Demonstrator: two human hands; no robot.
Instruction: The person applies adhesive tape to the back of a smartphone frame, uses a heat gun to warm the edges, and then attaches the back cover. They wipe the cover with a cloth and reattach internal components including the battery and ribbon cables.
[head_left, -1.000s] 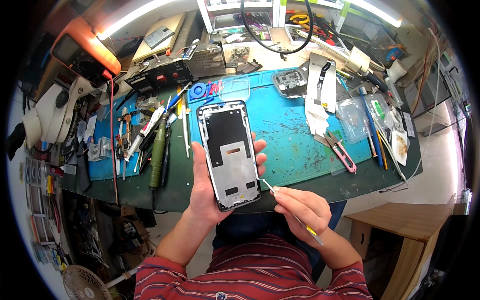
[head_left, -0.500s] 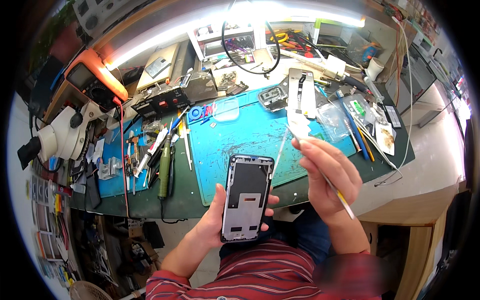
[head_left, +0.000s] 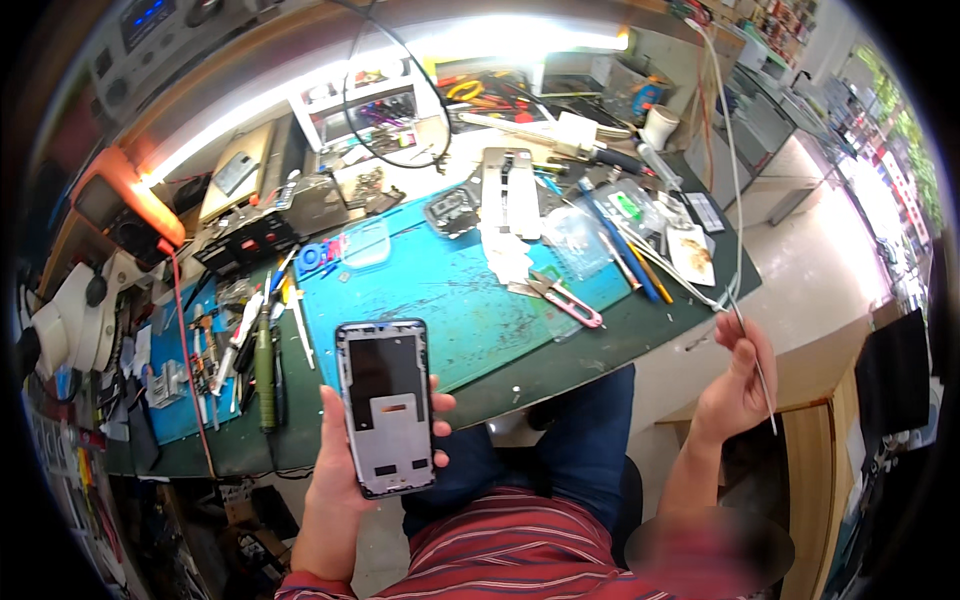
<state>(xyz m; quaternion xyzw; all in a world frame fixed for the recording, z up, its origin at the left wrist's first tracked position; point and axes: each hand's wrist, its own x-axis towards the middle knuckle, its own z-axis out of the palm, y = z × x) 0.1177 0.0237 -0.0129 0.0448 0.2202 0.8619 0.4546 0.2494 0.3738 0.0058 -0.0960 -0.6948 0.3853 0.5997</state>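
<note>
My left hand wraps around a phone frame and holds it upright in front of the bench. The frame has a dark rim, a black upper panel and a silver-grey lower part with small cut-outs. Out to the right, past the bench's front edge, my right hand pinches slim metal tweezers. Their upper end reaches above my fingers and the other end hangs below the hand. Whether anything sits in their tips is too small to tell.
A blue work mat covers the middle of the bench. On it lie pink-handled snips and a phone back part. Screwdrivers and pens lie at right. A green-handled tool and an orange multimeter are at left.
My right hand has swung away from the frame to the right, beyond the bench edge. The thin pale strip beside the frame no longer shows there. The view has turned right, uncovering the pink-handled snips.
</note>
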